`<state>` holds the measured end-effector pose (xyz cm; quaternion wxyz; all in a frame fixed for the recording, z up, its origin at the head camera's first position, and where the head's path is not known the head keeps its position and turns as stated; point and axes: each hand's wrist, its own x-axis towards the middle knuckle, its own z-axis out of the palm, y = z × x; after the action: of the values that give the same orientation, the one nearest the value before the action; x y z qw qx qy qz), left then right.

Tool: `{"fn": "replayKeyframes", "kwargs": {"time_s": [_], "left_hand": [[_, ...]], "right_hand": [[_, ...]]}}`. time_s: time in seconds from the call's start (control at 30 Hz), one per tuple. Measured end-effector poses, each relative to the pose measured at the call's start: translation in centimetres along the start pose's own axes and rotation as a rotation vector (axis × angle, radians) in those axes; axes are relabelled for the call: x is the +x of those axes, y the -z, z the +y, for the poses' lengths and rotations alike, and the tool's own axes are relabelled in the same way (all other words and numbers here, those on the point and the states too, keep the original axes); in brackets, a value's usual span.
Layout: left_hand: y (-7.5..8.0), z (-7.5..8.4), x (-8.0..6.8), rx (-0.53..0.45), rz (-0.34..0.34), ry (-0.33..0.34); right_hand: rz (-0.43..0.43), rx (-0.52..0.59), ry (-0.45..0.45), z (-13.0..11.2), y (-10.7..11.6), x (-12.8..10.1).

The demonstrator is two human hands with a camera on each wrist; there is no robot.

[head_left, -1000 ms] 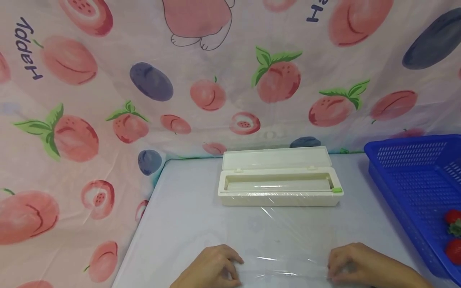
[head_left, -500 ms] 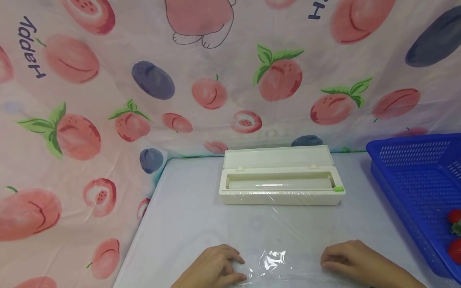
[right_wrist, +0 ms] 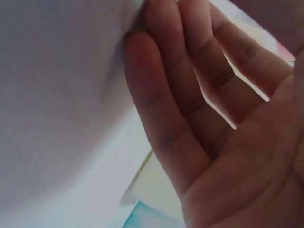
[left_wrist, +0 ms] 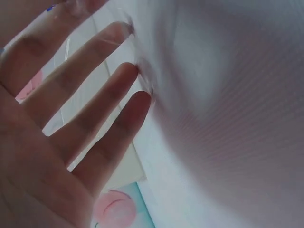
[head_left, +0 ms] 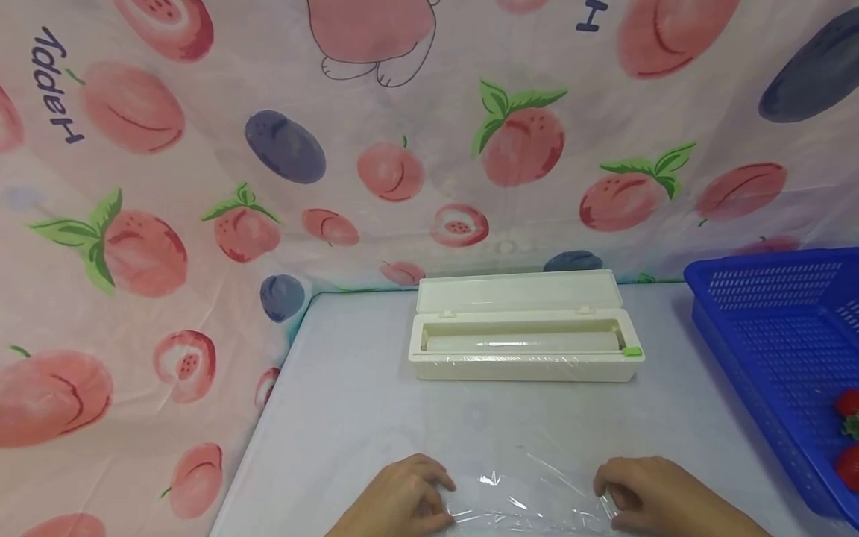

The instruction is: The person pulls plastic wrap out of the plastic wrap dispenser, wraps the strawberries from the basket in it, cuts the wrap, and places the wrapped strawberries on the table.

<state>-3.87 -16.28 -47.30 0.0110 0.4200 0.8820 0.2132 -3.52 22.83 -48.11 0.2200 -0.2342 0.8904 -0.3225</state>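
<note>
**Hands flattening cling film on the table**

Film drawn from the open cream dispenser lies crinkled along the near edge of the grey table, between both hands. The left hand has straight fingers pressing the sheet's left end; the right hand likewise presses with extended fingers, gripping nothing. It looks like the spreading step, sheet not yet cut. Next would call for smoothing outward while keeping tension. A blue basket with strawberries sits to the right.
</note>
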Motion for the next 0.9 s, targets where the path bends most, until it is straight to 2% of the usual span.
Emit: {"fn": "replayKeyframes", "kwargs": {"time_s": [0.1,0.2,0.27,0.33,0.4,0.5,0.67,0.9], "left_hand": [[0.1,-0.1,-0.1,0.002,-0.047,0.011],[0.1,-0.1,0.0,0.016,-0.086,0.015],[0.1,-0.1,0.0,0.049,-0.086,0.019],[0.1,-0.1,0.1,0.097,-0.072,0.023],[0.0,0.0,0.2,0.142,-0.056,0.034],[-0.1,0.0,0.0,0.2,-0.048,0.051],[-0.3,-0.2,-0.4,0.233,-0.054,0.083],[-0.3,-0.3,-0.4,0.194,-0.074,0.114]], "right_hand": [[-0.052,0.031,-0.069,-0.3,0.1,0.1],[-0.069,0.015,-0.045,-0.1,0.2,0.0],[-0.06,-0.038,0.014,0.1,0.3,-0.1],[-0.006,-0.128,0.13,0.4,0.2,-0.1],[0.035,-0.207,0.198,0.6,0.1,-0.1],[0.084,-0.307,0.251,0.7,-0.1,-0.1],[0.073,-0.348,0.208,0.7,-0.2,-0.1],[0.023,-0.292,0.166,1.1,-0.1,-0.1]]}}
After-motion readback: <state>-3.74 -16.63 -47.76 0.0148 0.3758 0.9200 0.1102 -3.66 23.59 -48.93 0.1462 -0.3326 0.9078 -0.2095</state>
